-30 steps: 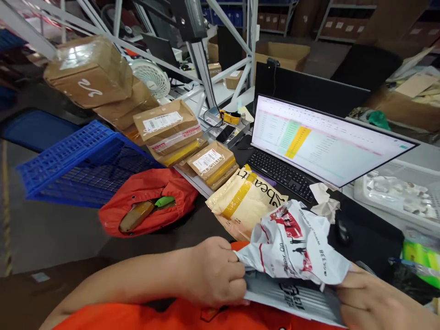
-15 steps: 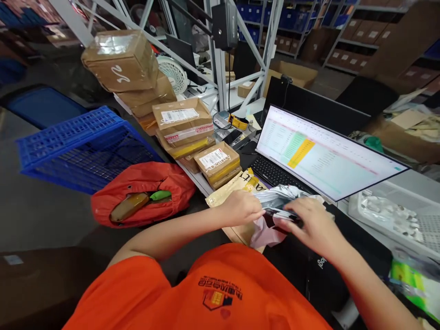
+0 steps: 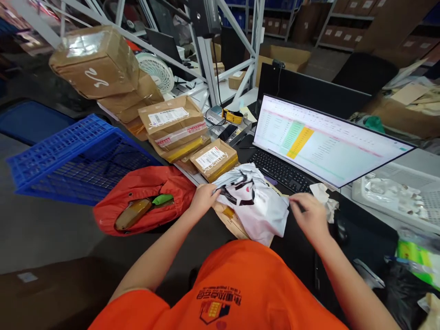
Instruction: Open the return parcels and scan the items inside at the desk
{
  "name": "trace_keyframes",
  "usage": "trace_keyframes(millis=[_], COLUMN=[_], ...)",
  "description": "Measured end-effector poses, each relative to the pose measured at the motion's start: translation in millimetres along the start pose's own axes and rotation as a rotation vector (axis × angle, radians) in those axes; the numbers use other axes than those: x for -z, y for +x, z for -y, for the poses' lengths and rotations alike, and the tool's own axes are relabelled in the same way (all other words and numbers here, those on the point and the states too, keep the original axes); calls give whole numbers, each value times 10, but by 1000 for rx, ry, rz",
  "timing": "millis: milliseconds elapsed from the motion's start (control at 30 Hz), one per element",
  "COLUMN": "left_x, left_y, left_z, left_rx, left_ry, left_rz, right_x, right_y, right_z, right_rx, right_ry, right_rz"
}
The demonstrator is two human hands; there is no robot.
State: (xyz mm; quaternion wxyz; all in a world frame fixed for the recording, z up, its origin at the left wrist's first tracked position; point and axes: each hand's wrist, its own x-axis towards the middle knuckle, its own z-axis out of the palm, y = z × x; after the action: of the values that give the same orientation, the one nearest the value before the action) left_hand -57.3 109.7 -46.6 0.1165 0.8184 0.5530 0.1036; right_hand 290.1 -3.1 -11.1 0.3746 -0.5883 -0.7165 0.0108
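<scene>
A white plastic mailing bag (image 3: pixel 264 208) with a black line drawing and a small pink mark lies spread out over the desk in front of me. My left hand (image 3: pixel 203 200) is closed on its left edge, with the fingertips pinching the plastic. At the opposite edge, the fingers of my right hand (image 3: pixel 311 217) pinch the bag's corner. Under the bag, part of a cream paper envelope (image 3: pixel 228 222) shows; the rest of it is covered. A crumpled white paper (image 3: pixel 325 199) lies just beyond my right hand.
Cardboard parcels (image 3: pixel 215 160) stand stacked to the left. An orange bag (image 3: pixel 113 201) and a blue crate (image 3: pixel 62 160) are further left. Behind the mailing bag are a keyboard (image 3: pixel 280 172) and a monitor (image 3: pixel 330 146). A mouse (image 3: pixel 340 229) and a white basket (image 3: pixel 405 220) are at right.
The bag has gone from bunched up to spread out flat. My left hand has moved left, so my hands are now further apart. The view has shifted slightly.
</scene>
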Motion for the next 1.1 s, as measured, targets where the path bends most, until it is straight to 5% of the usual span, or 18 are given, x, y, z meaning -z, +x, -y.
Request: trace_keyframes(millis=[133,233,333,400,700,1100], left_x=[-373,-535,-626,-679,-839,-965], left_y=[-312,-528,-646,-668,-587,-632], left_z=[23,-204,-461,-593,-721,-551], left_rx=[120,-98,-451,-558,-592,-754], left_ry=[68,118,103,100,164,115], left_rz=[-374,-576,-449,-314,-157,-276], right_x=[-561,-948,-1166,-1239,-1323,-1342], right_y=[-585,-785,-795,-775,-808,-689], right_z=[67,171,193,173,171,250], right_rx=[-91,-116,-146,-169,-221,-188], right_ry=[103,87,67,64,121,122], right_rz=[267,304,302,286,273,359])
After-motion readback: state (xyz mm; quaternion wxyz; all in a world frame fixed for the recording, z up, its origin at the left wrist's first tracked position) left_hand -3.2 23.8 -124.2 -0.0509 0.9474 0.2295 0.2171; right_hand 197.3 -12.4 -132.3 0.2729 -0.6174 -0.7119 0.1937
